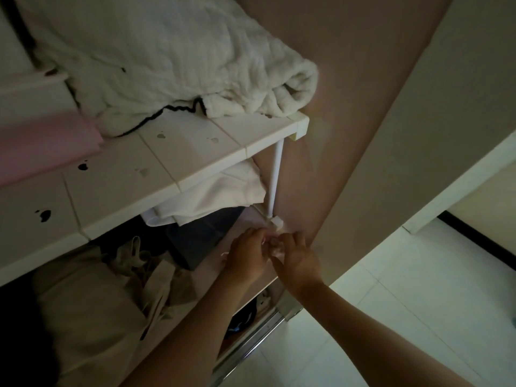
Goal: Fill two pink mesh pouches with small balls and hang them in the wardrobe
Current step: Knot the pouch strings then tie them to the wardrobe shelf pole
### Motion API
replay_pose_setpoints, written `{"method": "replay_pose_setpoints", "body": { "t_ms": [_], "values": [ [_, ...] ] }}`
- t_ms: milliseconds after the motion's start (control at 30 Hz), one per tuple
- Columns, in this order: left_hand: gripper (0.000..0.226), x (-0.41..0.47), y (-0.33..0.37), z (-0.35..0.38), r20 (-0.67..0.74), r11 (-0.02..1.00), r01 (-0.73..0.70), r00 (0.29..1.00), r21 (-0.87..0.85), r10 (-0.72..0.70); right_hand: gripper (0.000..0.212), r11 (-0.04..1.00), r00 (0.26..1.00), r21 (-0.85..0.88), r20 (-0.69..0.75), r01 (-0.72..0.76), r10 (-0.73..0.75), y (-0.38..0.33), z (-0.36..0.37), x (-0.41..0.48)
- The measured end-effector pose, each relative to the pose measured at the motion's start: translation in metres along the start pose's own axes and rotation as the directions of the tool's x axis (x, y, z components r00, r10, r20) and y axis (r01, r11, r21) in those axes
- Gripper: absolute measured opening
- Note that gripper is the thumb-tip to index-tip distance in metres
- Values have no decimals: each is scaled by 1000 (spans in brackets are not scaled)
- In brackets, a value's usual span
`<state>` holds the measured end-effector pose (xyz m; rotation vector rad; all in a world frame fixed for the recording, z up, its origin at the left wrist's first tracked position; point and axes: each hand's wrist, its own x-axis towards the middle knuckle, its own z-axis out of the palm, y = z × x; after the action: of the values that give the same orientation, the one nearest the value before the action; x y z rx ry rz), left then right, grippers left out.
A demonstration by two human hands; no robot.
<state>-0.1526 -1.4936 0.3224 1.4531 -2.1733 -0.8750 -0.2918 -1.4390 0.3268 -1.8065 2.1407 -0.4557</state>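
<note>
Down low, 2 hands held 1 pink pouch

Up close in the head view, the wardrobe was dim. The left hand (247, 252) and the right hand (296, 258) met just below the foot of a thin white post (275, 180). Between them was the pink mesh pouch (275, 247). It was near the small white block (277, 221) at the bottom of the post. I could not tell if it touched the block. The fingers of both hands were curled in and pinched the pouch from 2 sides. The light was too weak to show if balls were inside, and only 1 pouch showed.

A thin pale string (223, 255) peeped out by the left hand. It could have been the pouch's tie, but that was not sure.

The pouch looked soft and very light. Mesh bends and squashes, so it would not keep its shape. Small balls inside would roll, and they could drop out if the top was open. The best place to hold looked like the neck or the tie, with the top kept up. A hard squeeze was not needed.

Above, a white blanket (167, 51) lay on the white shelf (195, 152). Tan clothes (97, 303) lay lower down on the left.
</note>
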Motion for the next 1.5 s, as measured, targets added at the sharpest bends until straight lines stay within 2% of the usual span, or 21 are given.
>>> {"method": "replay_pose_setpoints", "body": {
  "t_ms": [100, 167, 233, 333, 400, 433, 500, 600, 700, 800, 900, 967, 1033, 1167, 1267, 1300, 1367, 1433, 1500],
  "values": [
    [13, 4, 6, 7, -35, 997, 61, 997, -55, -63, 36, 997, 1000, 73, -14, -10, 11, 2, 5, -5],
    [21, 7, 14, 8, -37, 974, 122, 991, -190, -131, 45, 995, 1000, 103, -22, 10, -8, 2, 10, -7],
    [25, 14, 18, 12, -1, 909, 223, 971, -354, -238, 57, 992, 999, 125, -28, 29, -25, 3, 14, -7],
    [24, 18, 29, 13, -47, 926, 278, 953, -255, -299, 64, 990, 996, 129, -83, 51, -41, 4, 16, -6],
    [21, 19, 27, 13, -81, 968, 240, 966, -81, -246, 64, 990, 995, 125, -85, 67, -57, 4, 14, -4],
    [22, 18, 27, 12, -99, 980, 191, 976, -47, -195, 63, 990, 996, 124, -72, 64, -55, 3, 12, -3],
    [20, 14, 24, 2, -48, 994, 112, 993, -12, -112, 62, 991, 998, 124, -33, 52, -48, 0, 7, -1],
    [31, 5, 16, -13, -30, 996, 37, 999, 81, -35, 59, 997, 999, 71, 46, 1, -5, -9, -8, 0],
    [28, -7, 6, -29, -127, 985, 95, 989, 143, -77, 55, 998, 999, 67, 26, 20, -22, -20, -21, -1],
    [26, -22, -4, -47, -149, 956, 264, 958, 126, -245, 42, 992, 993, 83, 69, 90, -96, -33, -25, 2],
    [24, -37, -16, -56, -100, 945, 325, 942, 24, -321, 38, 989, 959, 132, 266, 68, -102, -50, -23, 6],
    [32, -43, -18, -54, -86, 936, 351, 934, 16, -348, 44, 985, 913, 171, 403, -4, -66, -59, -14, 7],
    [35, -46, -21, -50, -92, 920, 391, 917, 24, -387, 52, 978, 881, 189, 473, -85, -15, -68, -3, 6],
    [31, -55, -19, -42, -21, 904, 419, 907, -85, -422, 49, 939, 893, 285, 447, -193, 48, -77, 9, 4],
    [13, -62, -16, -42, 12, 872, 455, 888, -182, -461, 47, 916, 891, 342, 453, -213, 38, -76, 7, -1],
    [14, -64, -14, -42, 36, 864, 457, 887, -214, -460, 46, 907, 895, 363, 444, -214, 34, -74, 4, -4],
    [24, -67, -9, -45, 74, 812, 470, 877, -345, -475, 46, 885, 909, 411, 416, -220, 32, -70, -5, -9],
    [23, -73, 13, -55, 99, 726, 476, 862, -496, -497, 46, 855, 919, 464, 393, -232, 37, -65, -19, -15],
    [15, -79, 33, -62, 120, 719, 455, 876, -525, -466, 48, 831, 937, 515, 349, -209, 19, -59, -34, -19]
  ]
}}
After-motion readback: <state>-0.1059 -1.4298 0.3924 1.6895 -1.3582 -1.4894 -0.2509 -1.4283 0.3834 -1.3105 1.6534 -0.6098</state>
